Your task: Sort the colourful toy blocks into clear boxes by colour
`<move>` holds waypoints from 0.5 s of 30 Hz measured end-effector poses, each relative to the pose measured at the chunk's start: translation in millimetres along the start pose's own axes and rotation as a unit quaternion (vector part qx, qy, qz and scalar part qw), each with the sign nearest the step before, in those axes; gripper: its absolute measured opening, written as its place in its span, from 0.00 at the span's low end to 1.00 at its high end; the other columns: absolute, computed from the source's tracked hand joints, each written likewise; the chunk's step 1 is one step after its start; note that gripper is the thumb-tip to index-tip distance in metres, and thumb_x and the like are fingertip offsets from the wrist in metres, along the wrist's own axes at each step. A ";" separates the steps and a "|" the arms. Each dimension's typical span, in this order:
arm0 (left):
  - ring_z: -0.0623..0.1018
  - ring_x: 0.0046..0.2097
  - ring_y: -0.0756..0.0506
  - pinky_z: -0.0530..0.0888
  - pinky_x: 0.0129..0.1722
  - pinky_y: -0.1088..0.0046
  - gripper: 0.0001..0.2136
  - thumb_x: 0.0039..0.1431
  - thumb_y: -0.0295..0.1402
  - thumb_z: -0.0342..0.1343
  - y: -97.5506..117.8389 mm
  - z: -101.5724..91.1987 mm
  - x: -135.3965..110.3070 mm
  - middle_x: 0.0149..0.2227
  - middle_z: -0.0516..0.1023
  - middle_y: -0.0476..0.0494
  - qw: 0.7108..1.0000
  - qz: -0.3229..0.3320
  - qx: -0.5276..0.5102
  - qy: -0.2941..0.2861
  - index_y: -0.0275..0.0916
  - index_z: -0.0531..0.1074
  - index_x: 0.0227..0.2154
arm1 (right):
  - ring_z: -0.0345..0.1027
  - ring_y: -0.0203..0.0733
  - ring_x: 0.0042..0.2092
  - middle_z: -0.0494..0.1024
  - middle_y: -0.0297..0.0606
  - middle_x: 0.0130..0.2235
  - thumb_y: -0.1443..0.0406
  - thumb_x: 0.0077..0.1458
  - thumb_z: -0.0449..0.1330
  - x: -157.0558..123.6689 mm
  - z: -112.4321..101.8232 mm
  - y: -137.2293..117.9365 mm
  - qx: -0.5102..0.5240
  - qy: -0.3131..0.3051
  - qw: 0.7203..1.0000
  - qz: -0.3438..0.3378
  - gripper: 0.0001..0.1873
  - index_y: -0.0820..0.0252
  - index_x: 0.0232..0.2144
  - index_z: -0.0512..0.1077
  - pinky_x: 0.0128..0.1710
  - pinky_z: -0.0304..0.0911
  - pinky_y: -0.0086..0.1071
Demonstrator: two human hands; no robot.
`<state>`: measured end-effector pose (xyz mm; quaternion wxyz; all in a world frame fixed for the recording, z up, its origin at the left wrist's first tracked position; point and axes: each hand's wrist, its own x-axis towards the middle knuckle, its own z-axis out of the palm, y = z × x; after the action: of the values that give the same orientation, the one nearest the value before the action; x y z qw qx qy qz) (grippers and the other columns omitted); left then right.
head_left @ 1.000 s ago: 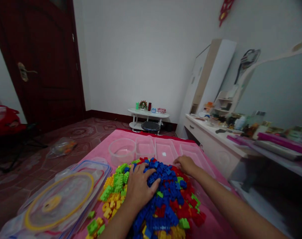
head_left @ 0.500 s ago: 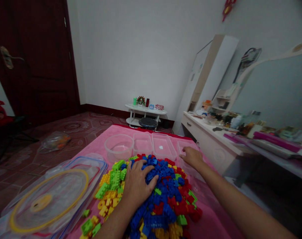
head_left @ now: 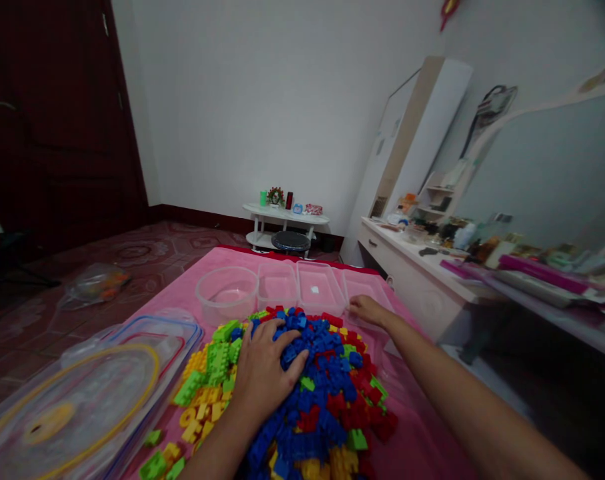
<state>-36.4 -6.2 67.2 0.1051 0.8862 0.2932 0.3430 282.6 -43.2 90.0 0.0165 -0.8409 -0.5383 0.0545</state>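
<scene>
My left hand (head_left: 265,370) lies palm down with fingers spread on a heap of plastic building blocks (head_left: 327,373). Blue blocks are under and beside its fingertips; green and yellow ones lie to its left. My right hand (head_left: 370,311) is at the rightmost clear rectangular container (head_left: 367,283), fingers curled in at its near left side. The fingertips are partly hidden, but they seem to grip its edge. To the left stand two more clear rectangular containers, a long one (head_left: 322,308) and a shorter one (head_left: 277,267), then a round clear tub (head_left: 227,312).
Stacked clear lids (head_left: 102,393) with yellow, red and blue rims lie at the left on the pink cloth (head_left: 182,287). A low white table (head_left: 282,213) stands by the wall. To the right is a cluttered white dresser (head_left: 407,257); a plastic bag (head_left: 97,283) lies on the floor.
My right hand has shifted a little left, and the rightmost container now sits closer to the one beside it. My left hand stays on the blocks. The whole view has turned slightly.
</scene>
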 end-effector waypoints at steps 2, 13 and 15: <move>0.69 0.53 0.39 0.57 0.57 0.47 0.14 0.57 0.44 0.50 -0.1 0.0 0.6 0.49 0.71 0.43 1.000 0.007 0.003 0.000 0.49 0.75 0.43 | 0.71 0.43 0.42 0.77 0.46 0.44 0.59 0.56 0.53 -14.6 -5.8 4.1 0.005 0.023 1.000 -0.003 0.18 0.63 0.43 0.74 0.39 0.60 0.29; 0.69 0.52 0.39 0.57 0.57 0.50 0.15 0.56 0.45 0.51 -0.6 1.4 0.6 0.48 0.71 0.43 1.000 0.009 -0.006 0.005 0.49 0.75 0.42 | 0.62 0.56 0.56 0.65 0.49 0.58 0.46 0.43 0.60 -188.8 2.7 16.3 -0.054 0.113 0.992 -0.010 0.39 0.58 0.55 0.65 0.52 0.59 0.45; 0.68 0.53 0.39 0.57 0.57 0.50 0.15 0.57 0.45 0.50 -0.3 0.9 0.7 0.48 0.71 0.42 1.000 0.008 -0.003 0.004 0.49 0.75 0.42 | 0.54 0.57 0.60 0.59 0.49 0.61 0.46 0.45 0.59 -210.1 15.6 24.4 -0.055 0.183 0.981 0.006 0.42 0.59 0.59 0.59 0.56 0.55 0.50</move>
<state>-35.5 -5.5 66.7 0.1042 0.8868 0.2853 0.3482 215.8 -244.5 87.9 0.0681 -0.8393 -0.5233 -0.1304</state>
